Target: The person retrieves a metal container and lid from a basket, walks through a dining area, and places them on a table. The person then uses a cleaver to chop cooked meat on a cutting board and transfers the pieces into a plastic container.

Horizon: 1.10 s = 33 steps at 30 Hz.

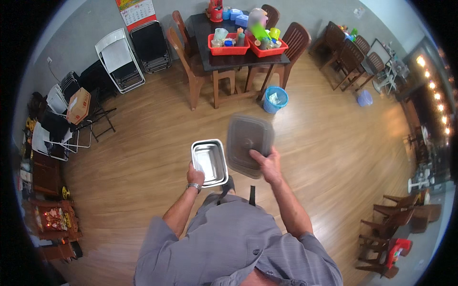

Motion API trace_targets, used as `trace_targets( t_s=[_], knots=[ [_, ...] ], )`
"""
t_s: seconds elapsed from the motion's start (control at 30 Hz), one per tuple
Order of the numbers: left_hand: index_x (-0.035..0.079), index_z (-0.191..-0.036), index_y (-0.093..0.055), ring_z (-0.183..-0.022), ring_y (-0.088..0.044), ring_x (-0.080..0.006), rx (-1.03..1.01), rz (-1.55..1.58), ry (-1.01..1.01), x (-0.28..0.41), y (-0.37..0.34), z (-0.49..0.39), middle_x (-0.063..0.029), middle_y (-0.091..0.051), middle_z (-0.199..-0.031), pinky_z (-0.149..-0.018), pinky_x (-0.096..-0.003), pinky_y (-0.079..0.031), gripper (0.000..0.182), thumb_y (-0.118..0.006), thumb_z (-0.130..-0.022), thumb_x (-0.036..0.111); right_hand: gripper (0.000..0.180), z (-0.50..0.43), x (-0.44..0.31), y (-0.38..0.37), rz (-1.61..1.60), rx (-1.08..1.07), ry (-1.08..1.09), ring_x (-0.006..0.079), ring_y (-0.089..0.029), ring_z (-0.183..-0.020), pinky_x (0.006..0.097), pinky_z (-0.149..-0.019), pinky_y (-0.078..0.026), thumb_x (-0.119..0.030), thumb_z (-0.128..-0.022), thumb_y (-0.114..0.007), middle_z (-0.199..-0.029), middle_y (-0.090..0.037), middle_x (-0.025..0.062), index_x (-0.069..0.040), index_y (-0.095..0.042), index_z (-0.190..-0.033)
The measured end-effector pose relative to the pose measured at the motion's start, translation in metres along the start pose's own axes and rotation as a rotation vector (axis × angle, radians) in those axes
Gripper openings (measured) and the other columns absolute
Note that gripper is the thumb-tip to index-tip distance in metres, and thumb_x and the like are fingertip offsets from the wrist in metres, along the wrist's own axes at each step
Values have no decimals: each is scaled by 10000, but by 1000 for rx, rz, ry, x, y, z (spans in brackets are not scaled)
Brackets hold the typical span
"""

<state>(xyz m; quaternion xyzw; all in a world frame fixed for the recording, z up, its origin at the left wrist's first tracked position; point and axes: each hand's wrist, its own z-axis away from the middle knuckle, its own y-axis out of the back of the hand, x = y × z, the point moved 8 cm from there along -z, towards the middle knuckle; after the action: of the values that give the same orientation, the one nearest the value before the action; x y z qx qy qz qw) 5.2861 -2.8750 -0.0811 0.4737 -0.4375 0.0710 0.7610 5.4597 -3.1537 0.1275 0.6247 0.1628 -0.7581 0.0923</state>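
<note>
My left hand (195, 176) grips a rectangular stainless steel container (210, 162) by its near left edge, thumb over the rim. Its open top faces me, and its shiny inside shows no contents. To the right, my right hand (269, 165) holds a translucent grey plastic lid (249, 143), thumb on top and fingers behind it. The lid is slightly blurred and tilted. A small gap separates it from the container. Both things are held in the air in front of my body, above the wooden floor.
Ahead stands a dark table (229, 64) carrying two red plastic baskets (229, 50) of jars and bottles. A blue wastebasket (275, 99) stands at its front right leg. Brown chairs (195, 77) flank the table. Folded chairs (121, 60) lean on the wall; a cardboard box (78, 106) sits left.
</note>
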Motion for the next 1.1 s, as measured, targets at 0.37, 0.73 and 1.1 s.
trace_targets(
  t_s=[0.37, 0.73, 1.1],
  knots=[
    [16, -1300, -535, -1085, -659, -319, 72, 380, 261, 153, -28, -125, -184, -685, -1139, -961, -388, -486, 535, -471, -778, -81, 402, -199, 31, -109, 291, -45, 131, 232, -664, -999, 334, -865, -512, -192, -871, -751, -1076, -700, 168, -19, -587, -1194],
    [28, -1268, -559, -1059, -638, -223, 267, 763, 410, 202, -83, -285, -95, -646, -1208, -912, -354, -526, 478, -488, -822, -126, 701, -408, 24, -159, 433, -374, 114, 385, -554, -1178, 444, -1014, -443, -325, -811, -803, -1246, -560, 254, 34, -442, -1292],
    [12, -1323, -503, -1114, -606, -236, 339, 920, 412, 240, -83, -385, -114, -623, -1246, -972, -357, -482, 544, -475, -802, -141, 763, -504, -27, -185, 630, -566, 598, 432, -427, -1291, 471, -1062, -383, -329, -780, -812, -1410, -434, 260, 2, -450, -1365]
  ],
)
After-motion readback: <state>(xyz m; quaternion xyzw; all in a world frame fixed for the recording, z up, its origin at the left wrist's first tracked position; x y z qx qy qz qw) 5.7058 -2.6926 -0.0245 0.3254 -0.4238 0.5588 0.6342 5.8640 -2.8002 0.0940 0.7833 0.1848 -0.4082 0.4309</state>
